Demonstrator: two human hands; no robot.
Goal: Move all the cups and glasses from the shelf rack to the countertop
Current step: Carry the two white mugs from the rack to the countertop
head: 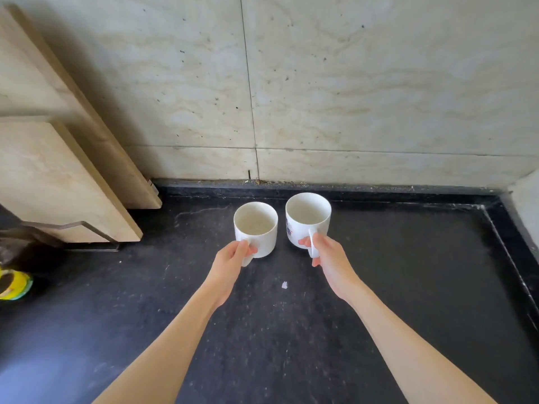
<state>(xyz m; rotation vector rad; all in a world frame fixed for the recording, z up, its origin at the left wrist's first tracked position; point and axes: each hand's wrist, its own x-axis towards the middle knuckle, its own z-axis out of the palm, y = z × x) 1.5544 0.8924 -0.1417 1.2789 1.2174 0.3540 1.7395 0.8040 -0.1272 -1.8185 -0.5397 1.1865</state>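
Our forearms reach up from the bottom edge; our left hand (233, 255) grips the plain mug (256, 228) by its handle, our right hand (323, 252) the printed mug (307, 218), mid-frame over the dark bench (408, 272). We judge this the set-down; next, loosen our fingers.
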